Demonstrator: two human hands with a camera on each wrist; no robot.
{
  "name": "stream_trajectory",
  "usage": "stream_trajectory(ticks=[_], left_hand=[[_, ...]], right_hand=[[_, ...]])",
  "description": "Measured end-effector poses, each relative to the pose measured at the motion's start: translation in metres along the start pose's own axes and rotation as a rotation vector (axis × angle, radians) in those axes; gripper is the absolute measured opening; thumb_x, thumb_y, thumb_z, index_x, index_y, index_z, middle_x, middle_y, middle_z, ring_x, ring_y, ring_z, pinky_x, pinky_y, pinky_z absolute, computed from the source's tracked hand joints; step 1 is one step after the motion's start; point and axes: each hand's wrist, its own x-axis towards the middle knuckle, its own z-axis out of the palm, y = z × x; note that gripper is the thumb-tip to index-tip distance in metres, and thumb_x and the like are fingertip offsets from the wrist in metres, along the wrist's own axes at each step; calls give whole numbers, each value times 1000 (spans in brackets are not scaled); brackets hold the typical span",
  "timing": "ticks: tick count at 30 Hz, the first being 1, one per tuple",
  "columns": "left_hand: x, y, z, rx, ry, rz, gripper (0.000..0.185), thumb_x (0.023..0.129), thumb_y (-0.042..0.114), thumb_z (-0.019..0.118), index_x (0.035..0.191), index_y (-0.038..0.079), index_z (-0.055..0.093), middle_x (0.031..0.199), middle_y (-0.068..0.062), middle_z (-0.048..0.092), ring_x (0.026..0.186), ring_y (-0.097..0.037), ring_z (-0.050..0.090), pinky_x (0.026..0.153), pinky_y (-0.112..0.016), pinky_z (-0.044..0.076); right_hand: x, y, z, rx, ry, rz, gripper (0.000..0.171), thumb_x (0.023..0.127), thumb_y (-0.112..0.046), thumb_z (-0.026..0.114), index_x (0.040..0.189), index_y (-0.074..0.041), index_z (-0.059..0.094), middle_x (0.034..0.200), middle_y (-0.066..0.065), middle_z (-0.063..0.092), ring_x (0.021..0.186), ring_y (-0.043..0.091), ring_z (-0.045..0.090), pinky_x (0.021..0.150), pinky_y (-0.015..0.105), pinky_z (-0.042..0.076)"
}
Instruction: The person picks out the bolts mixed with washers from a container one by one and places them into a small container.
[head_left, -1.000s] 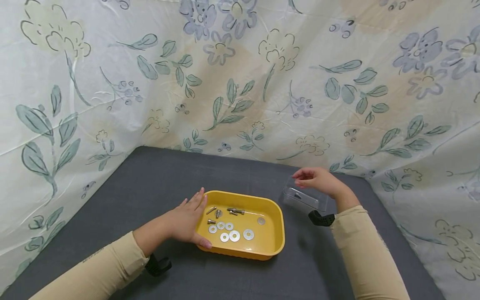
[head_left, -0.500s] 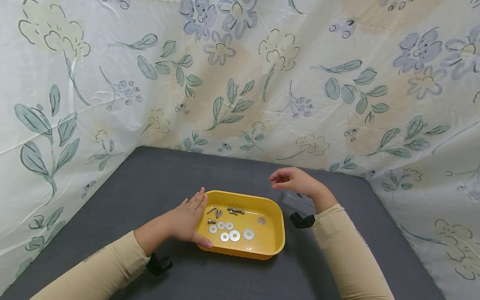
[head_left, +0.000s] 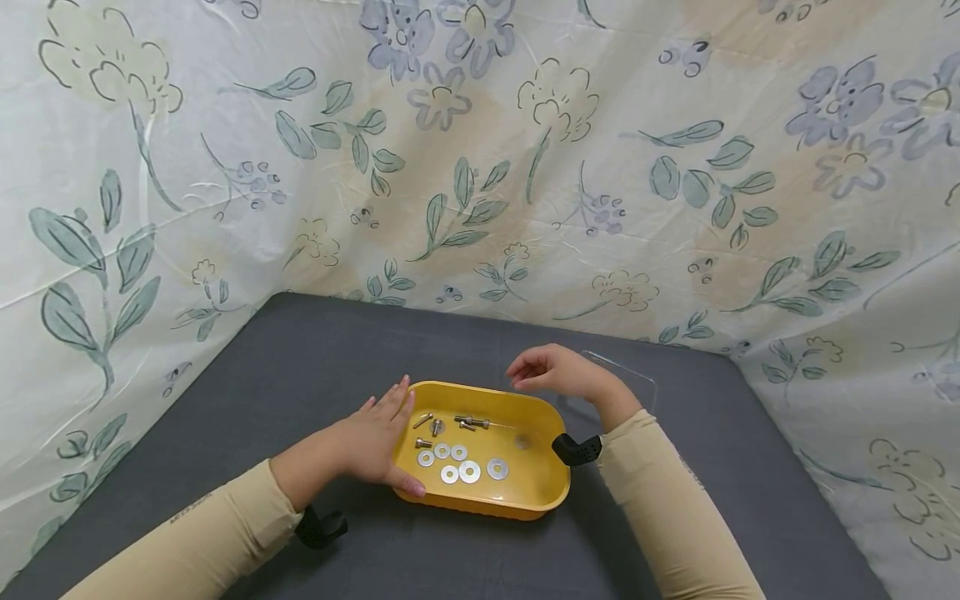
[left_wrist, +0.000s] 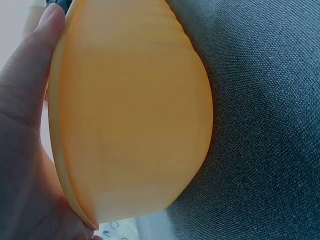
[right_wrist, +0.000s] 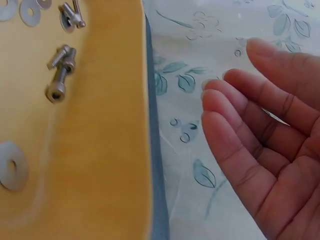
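My left hand rests on the left end of a yellow tray, fingers spread and the thumb along its near rim. The left wrist view shows that thumb against the rim. Several socket-head screws lie inside the tray toward the back. Several flat washers are spread nearer the front. Above the tray's far right rim hovers my right hand, fingers loosely bent. In the right wrist view the right hand holds nothing, its thumb apart from the fingertips.
Behind the right wrist is a clear plastic box, mostly hidden by the arm. Under everything lies a dark grey table cover. A flower-patterned cloth hangs around the back and sides.
My right hand has moved left from above the clear box to the tray's far right rim. The left hand and the tray have stayed in place.
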Motion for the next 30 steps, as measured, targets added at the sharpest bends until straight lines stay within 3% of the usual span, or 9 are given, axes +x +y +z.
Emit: stream_trajectory(ticks=[13, 19, 26, 30], left_hand=[[-2, 1, 0, -2, 18, 4, 136, 51, 89, 47, 146, 1, 5, 151, -14, -15, 139, -27, -2, 109, -49, 12], [-1, 1, 0, -8, 16, 4, 136, 52, 89, 49, 146, 2, 4, 151, -14, -15, 139, -27, -3, 109, -49, 12], [-1, 1, 0, -10, 14, 1, 136, 51, 88, 49, 147, 2, 4, 151, -13, -15, 139, -26, -3, 109, -49, 12], [-1, 1, -1, -14, 13, 2, 136, 50, 89, 49, 146, 2, 5, 151, -13, -14, 139, -26, -2, 109, -49, 12]], right_hand=[[11, 3, 15, -13, -97, 10, 29, 87, -18, 63, 112, -3, 63, 107, 11, 64, 91, 15, 61, 83, 30, 49], [13, 7, 21, 18, -183, 53, 33, 87, -17, 63, 117, -3, 61, 112, 12, 63, 96, 14, 61, 87, 30, 47], [13, 7, 28, 31, -258, 106, 36, 88, -15, 62, 122, -3, 58, 118, 9, 61, 103, 14, 59, 91, 33, 45], [13, 10, 32, -18, -301, 142, 38, 88, -19, 61, 125, -8, 57, 120, 3, 60, 106, 13, 56, 94, 34, 42]])
